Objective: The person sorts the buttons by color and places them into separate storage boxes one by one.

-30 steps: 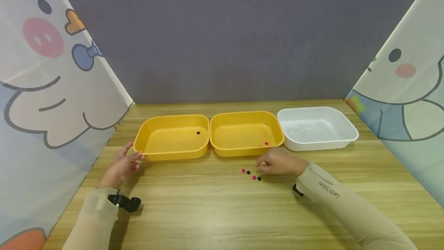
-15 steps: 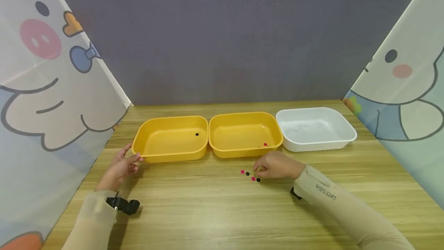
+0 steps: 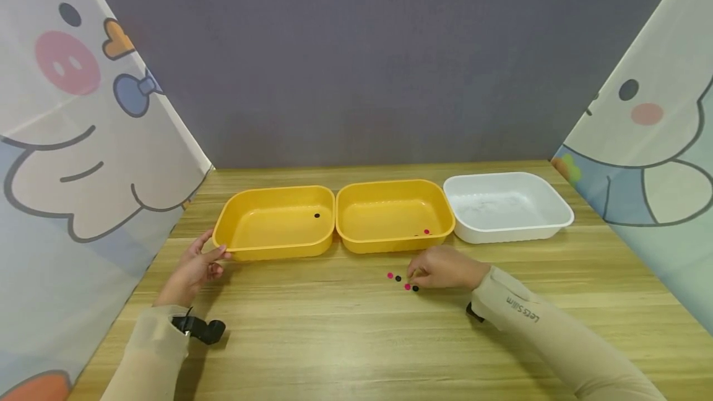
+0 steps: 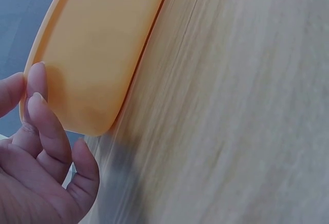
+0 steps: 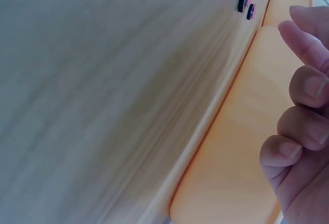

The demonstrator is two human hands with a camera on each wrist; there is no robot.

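"On the table (image 3: pixel 312 339), just beside the right hand (image 3: pixel 445 267): pink discs (image 3: pixel 390 275), black discs (image 3: pixel 398 278). Gripped?"
"Curled; nothing visible in the slight thumb-forefinger gap. With the left hand (image 3: pixel 195 268), a pinch on the left yellow tray (image 3: pixel 289 250)."
"Pinch one edgewise, without nudging neighbours."

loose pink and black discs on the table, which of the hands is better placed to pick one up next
Probably the right hand: it is close beside the discs, its fingertips pointing their way. The left hand is farther off, pinching the rim of the left yellow tray.
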